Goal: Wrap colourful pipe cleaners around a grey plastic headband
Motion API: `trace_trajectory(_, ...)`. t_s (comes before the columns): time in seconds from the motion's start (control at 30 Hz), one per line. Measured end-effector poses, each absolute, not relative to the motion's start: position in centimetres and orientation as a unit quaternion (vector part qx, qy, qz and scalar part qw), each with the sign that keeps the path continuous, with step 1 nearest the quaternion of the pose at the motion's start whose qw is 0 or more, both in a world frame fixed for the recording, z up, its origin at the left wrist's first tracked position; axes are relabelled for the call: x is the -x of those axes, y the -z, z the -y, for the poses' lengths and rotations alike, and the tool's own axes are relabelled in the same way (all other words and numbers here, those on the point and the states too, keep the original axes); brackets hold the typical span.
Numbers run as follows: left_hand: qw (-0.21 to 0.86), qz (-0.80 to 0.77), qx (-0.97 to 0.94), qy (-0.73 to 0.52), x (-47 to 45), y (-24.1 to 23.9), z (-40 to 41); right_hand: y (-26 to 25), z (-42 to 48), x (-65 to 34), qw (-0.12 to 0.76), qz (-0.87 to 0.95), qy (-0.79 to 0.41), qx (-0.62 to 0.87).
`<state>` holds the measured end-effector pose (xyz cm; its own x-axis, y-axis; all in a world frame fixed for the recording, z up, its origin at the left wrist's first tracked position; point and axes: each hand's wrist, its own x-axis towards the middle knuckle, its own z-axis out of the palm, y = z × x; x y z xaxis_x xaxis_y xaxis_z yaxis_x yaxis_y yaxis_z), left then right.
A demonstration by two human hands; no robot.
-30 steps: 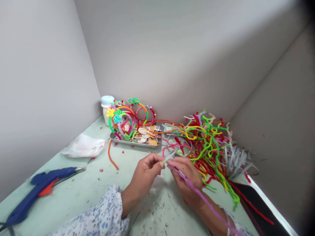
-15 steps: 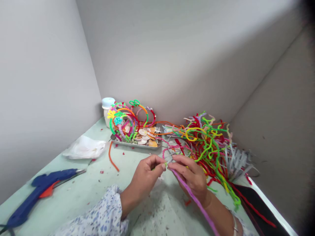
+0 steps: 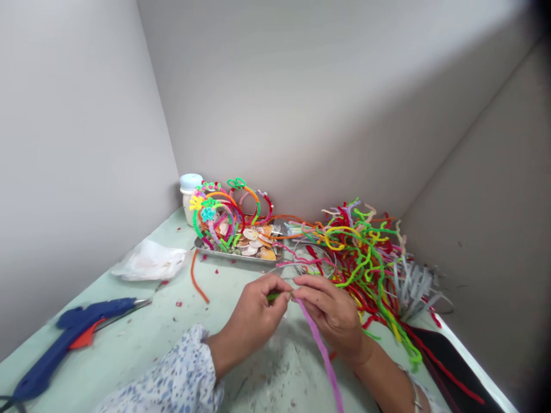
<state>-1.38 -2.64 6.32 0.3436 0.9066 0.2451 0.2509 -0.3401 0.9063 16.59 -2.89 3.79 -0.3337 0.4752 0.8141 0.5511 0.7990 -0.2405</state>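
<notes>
My left hand (image 3: 260, 310) is closed in a pinch, with a short length of green pipe cleaner (image 3: 272, 297) showing between thumb and fingers. Opposite it, fingertips almost touching, my right hand (image 3: 333, 315) pinches a long purple pipe cleaner (image 3: 321, 343), which trails down toward the table's front edge. Green and purple meet at the fingertips; how they are joined is hidden. Just behind the fingers curves a thin grey band (image 3: 297, 265), perhaps held too, but the fingers cover its ends.
A metal tray (image 3: 241, 256) of shells carries several colourful pipe-cleaner headbands (image 3: 224, 206). Right of it sprawls a tangle of pipe cleaners (image 3: 365, 252) beside grey strips (image 3: 415, 287). At left lie a blue glue gun (image 3: 69, 338) and a plastic bag (image 3: 148, 261); a lidded jar (image 3: 190, 198) stands behind.
The grey band has swung leftward and lower behind my fingers. The purple pipe cleaner's tail hangs more steeply, off my right forearm. Both hands stay close together.
</notes>
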Motion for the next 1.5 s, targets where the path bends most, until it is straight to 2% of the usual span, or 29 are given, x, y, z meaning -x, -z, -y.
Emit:
trace_trajectory(0.17,0.33,-0.395,-0.754,-0.408,1.5,-6.1,2.6,-3.9,2.8,-16.1,0.499,0.797,-0.041,0.337)
trace_trajectory(0.4,0.266,-0.402,-0.78,-0.398,1.7,-5.6,2.6,-3.8,3.0,-15.4,0.508,0.725,-0.214,0.414)
trace_trajectory(0.57,0.216,-0.398,-0.803,-0.386,1.8,-5.0,2.6,-4.5,3.0,-15.0,0.49,0.666,-0.316,0.465)
trace_trajectory(0.77,0.195,-0.389,-0.821,-0.371,1.8,-4.7,2.6,-5.4,2.8,-14.8,0.43,0.618,-0.4,0.522)
trace_trajectory(0.83,0.21,-0.39,-0.817,-0.37,1.8,-4.6,2.5,-5.4,2.8,-14.8,0.449,0.6,-0.412,0.519)
trace_trajectory(0.93,0.252,-0.409,-0.793,-0.374,1.7,-4.5,2.3,-4.8,2.9,-14.8,0.473,0.624,-0.368,0.502)
trace_trajectory(1.2,0.392,-0.407,-0.717,-0.408,1.5,-5.4,2.4,-3.7,2.7,-16.0,0.481,0.793,-0.113,0.357)
trace_trajectory(1.5,0.411,-0.421,-0.701,-0.403,1.4,-6.2,2.7,-4.2,2.8,-16.4,0.467,0.823,-0.024,0.323)
